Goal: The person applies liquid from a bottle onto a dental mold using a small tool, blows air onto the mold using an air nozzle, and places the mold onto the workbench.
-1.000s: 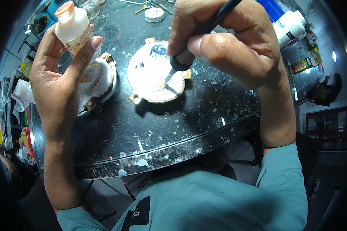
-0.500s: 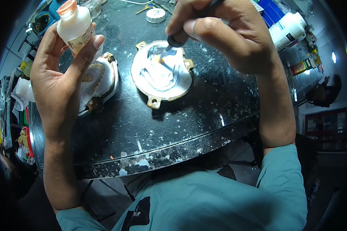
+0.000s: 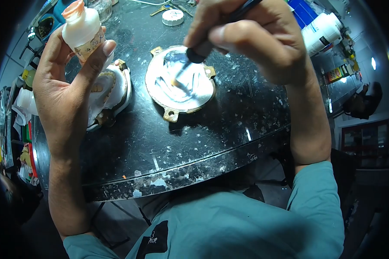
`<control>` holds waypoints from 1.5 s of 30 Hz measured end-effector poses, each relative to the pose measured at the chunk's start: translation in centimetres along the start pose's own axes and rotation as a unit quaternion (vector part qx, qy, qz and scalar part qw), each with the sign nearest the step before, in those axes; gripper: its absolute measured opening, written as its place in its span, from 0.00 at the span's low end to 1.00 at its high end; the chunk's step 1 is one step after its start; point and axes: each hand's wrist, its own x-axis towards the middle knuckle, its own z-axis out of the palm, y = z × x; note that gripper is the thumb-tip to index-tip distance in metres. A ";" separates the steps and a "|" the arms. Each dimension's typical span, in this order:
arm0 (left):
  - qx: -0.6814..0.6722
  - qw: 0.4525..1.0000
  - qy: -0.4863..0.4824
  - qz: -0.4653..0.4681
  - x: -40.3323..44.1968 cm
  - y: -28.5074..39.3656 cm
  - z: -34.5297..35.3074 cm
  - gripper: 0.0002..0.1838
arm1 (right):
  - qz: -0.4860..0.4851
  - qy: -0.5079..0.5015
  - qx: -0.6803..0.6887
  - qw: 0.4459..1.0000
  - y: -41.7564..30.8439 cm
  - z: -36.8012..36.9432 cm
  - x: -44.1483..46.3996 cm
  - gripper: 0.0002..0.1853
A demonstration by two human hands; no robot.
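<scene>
My left hand [image 3: 67,88] is closed round a small white bottle [image 3: 83,29] with a stained orange neck and a handwritten label, tilted slightly over the table. My right hand [image 3: 255,45] grips a brush [image 3: 196,55] with a dark handle. Its tip, blurred, reaches onto the white plaster inside a round metal flask half [image 3: 172,115] with lugs on its rim. Under and beside my left hand lies a second flask half [image 3: 127,93], holding white plaster and a row of denture teeth [image 3: 98,85]. My hand hides part of it.
A white screw cap [image 3: 173,17] and some metal tools [image 3: 162,9] lie behind the flask half. At the right stand white plastic tubs [image 3: 322,33] and a small printed box [image 3: 338,73]. The dark table's front edge [image 3: 160,181] curves before my body.
The brush tip has moved toward me and slightly left across the plaster, with my right hand tilting along. My left hand and the bottle have hardly moved.
</scene>
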 end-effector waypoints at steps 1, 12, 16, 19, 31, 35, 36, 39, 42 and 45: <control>0.012 1.000 -0.002 0.004 0.0 0.1 0.0 0.31 | 0.004 0.029 0.037 0.999 0.3 0.4 -0.2 0.11; 0.015 1.000 0.003 -0.003 0.0 0.0 0.0 0.29 | 0.019 0.040 -0.025 0.999 -0.9 0.7 0.2 0.11; 0.019 1.000 0.001 -0.002 0.0 0.2 -0.2 0.28 | 0.051 0.057 0.057 0.995 -0.5 0.9 -0.2 0.11; 0.016 1.000 0.000 -0.006 0.0 0.3 0.1 0.28 | 0.050 -0.026 -0.012 0.998 -0.6 -1.2 0.2 0.11; 0.025 1.000 0.003 -0.003 0.0 0.2 0.0 0.29 | -0.055 0.042 -0.134 0.989 0.3 0.6 0.1 0.03; 0.026 1.000 -0.002 -0.002 0.0 0.2 -0.1 0.30 | -0.063 0.047 -0.100 0.992 2.0 0.4 -0.4 0.03; 0.027 1.000 -0.003 0.001 0.0 0.2 -0.1 0.31 | -0.080 0.039 -0.119 0.989 2.1 0.2 -0.1 0.03; 0.015 1.000 0.005 -0.014 0.0 0.4 0.1 0.31 | -0.064 0.037 -0.164 0.984 1.6 0.0 -0.2 0.04; 0.029 1.000 0.004 -0.001 0.0 0.4 0.1 0.31 | -0.089 0.084 -0.185 0.975 2.6 0.5 -0.2 0.06; 0.017 1.000 0.008 -0.016 0.0 0.5 0.2 0.31 | -0.026 0.058 -0.242 0.968 0.2 0.2 -0.1 0.08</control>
